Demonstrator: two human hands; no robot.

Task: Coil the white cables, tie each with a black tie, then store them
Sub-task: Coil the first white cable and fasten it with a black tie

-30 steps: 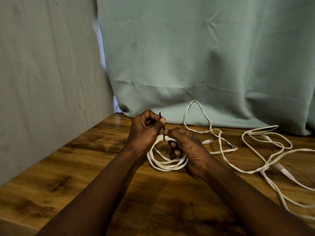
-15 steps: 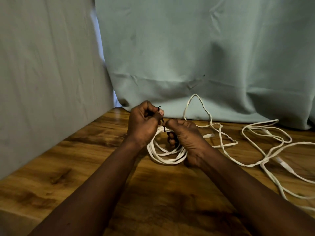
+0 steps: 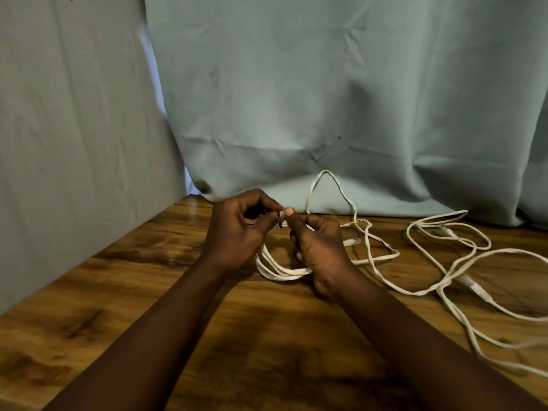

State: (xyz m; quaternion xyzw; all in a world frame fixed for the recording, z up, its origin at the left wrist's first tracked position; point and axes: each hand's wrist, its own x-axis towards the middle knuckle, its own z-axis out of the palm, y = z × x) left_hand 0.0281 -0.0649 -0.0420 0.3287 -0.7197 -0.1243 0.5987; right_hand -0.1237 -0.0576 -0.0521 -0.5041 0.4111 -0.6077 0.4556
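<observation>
A coiled white cable (image 3: 278,269) lies on the wooden table (image 3: 148,292) between my hands, its top lifted by my fingers. My left hand (image 3: 237,229) and my right hand (image 3: 320,247) meet thumb to thumb over the coil's top. Both pinch a thin black tie (image 3: 280,223), of which only a short dark bit shows below the thumbs. The coil's far side is hidden behind my right hand. A second white cable (image 3: 444,280) sprawls loose on the table to the right.
A pale green curtain (image 3: 326,99) hangs along the table's back edge, and a grey cloth wall (image 3: 74,143) runs along the left. One loop of loose cable (image 3: 326,185) leans against the curtain. A white connector (image 3: 477,289) lies among the loose strands at the right.
The tie's free end, which stuck up above my left thumb, is now tucked down out of sight. My thumbs have come together over the coil's top.
</observation>
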